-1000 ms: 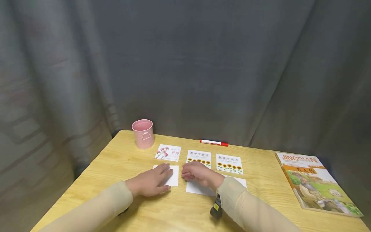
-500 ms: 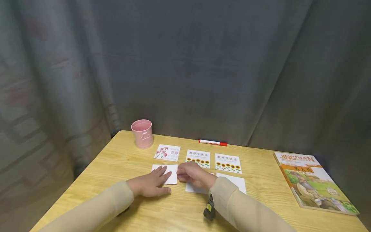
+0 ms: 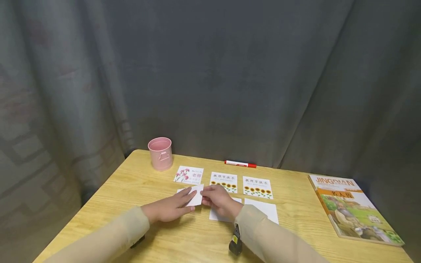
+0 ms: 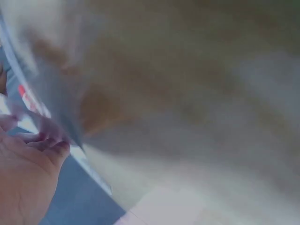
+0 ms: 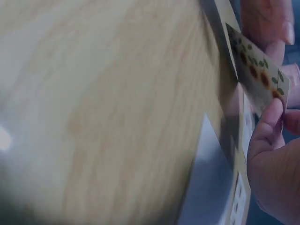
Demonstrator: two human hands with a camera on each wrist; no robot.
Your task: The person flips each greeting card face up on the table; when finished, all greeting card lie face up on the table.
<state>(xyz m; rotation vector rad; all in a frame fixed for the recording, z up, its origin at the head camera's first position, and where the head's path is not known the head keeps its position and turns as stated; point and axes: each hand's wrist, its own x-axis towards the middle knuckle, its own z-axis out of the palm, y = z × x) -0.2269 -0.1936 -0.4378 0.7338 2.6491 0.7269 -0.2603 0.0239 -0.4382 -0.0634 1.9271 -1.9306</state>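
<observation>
Pinched between thumb and fingers of my right hand is the right edge of a small white card. That card is tilted up, blank on top; its underside, a sunflower print, faces the right wrist view. My left hand lies at the same card's left part, fingers extended over it. Two blank white cards rest to the right, one partly behind my right hand. Behind them is a row of printed cards: a pink-flower card and two sunflower cards.
A pink bucket stands at the table's back left. Near the back edge lies a red-and-white marker. At the right is a magazine with an illustrated cover. A grey curtain hangs behind the wooden table.
My right hand has moved left to the card under my left hand and pinched its right edge. The card, flat before, is now lifted at that side.
</observation>
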